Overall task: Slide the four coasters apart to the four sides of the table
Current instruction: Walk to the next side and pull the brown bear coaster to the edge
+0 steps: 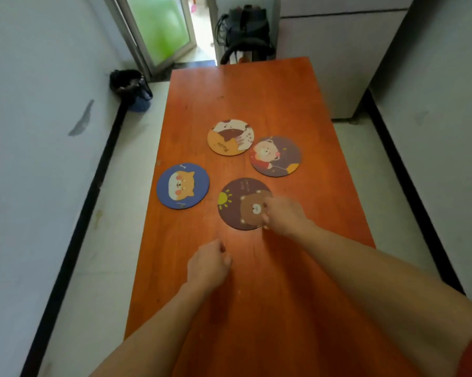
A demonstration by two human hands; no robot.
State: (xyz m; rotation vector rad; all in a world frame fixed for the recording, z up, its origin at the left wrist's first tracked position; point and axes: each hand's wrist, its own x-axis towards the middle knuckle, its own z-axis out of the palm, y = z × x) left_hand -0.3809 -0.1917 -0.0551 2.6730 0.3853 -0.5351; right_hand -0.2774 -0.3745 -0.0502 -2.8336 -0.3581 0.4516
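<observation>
Four round coasters lie on the orange wooden table (pixel 256 88). The blue coaster with a dog (pixel 182 186) sits at the table's left edge. Farther back lies the orange coaster with a cat (pixel 230 137), and to its right the dark coaster with a pig (pixel 275 156). Nearest me is the brown coaster with a bear (pixel 240 204). My right hand (pixel 283 216) rests its fingertips on the bear coaster's right edge. My left hand (pixel 209 263) hovers over the bare table below it, fingers curled in a loose fist, holding nothing.
White walls with black skirting run along both sides of the narrow room. A dark bag (pixel 130 88) sits on the floor at the back left. A black backpack on a chair (pixel 244 31) stands behind the table's far end, beside a white cabinet (pixel 338 63).
</observation>
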